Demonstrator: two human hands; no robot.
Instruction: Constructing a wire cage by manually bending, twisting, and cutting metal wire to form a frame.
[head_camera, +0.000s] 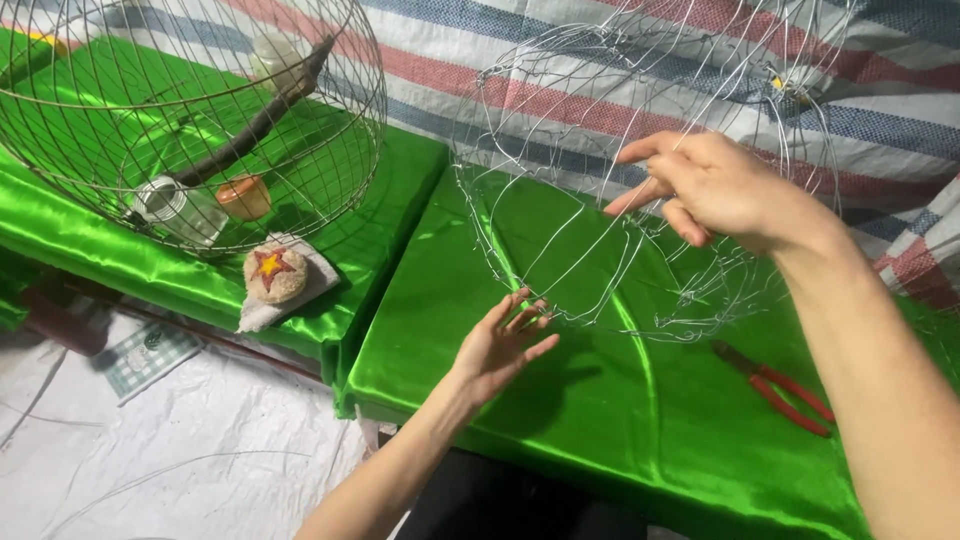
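Unfinished round silver wire cage frame (640, 180) on green satin counter (600, 400), right hand (715, 185) fingers pinching its wires, left hand (500, 345) fingers spread loose at its lower rim, finished domed wire cage (190, 110) containing brown branch perch (255, 120), orange cup (243, 197), clear jar (180, 210).

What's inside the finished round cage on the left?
Inside the finished cage a dark branch perch slants across, with a metal cup, an orange cup and a pale cup higher up. The cage's top is out of frame.

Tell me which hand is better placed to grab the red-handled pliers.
Right, probably. The right hand pinches wires on the unfinished wire cage, on the same side as the pliers lying on the green cloth. The left hand steadies the lower rim, farther away.
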